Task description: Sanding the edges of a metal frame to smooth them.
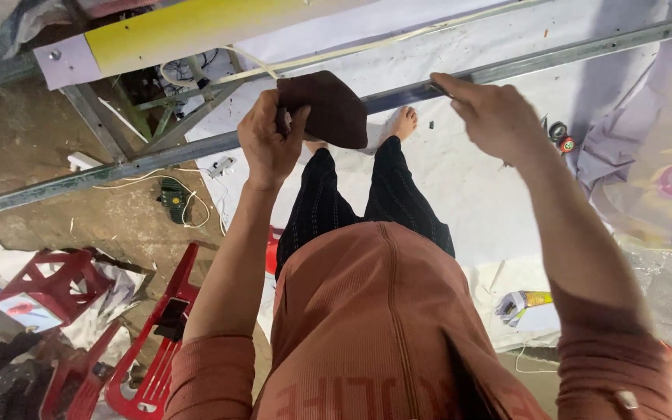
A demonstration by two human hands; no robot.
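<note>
Far out to the left of my left grip, down on the dirt floor [17,140], I see an overturned red plastic stool [60,281] with paper scraps beside it, and nearer in, a red plastic chair [161,327] lying flat with a dark phone-like object on it. A small dark device with a white cord [173,198] lies on the floor just below and left of that grip.

My left hand [268,140] is clenched on a dark maroon cloth [328,107], thumb and fingers pinching its left edge. The cloth spreads to the right of the grip and lies against the long grey metal bar [103,173] that runs slantwise across the view, from low left to high right. Above the grip sits a yellow and white panel [196,27] and a thin white strip that crosses the frame.

Below and between the two grips I see my own dark striped trousers, a bare foot [400,122] on the white sheet [468,187], and my rust-coloured shirt.

My right hand [491,117] rests on the same metal bar, to the right of the cloth and apart from it; the fingers curl down over the bar's top edge, pinching it. Just right of that grip, small round things, one red, lie on the sheet; I cannot tell what they are. Further right is pale lilac sheeting [647,148].
</note>
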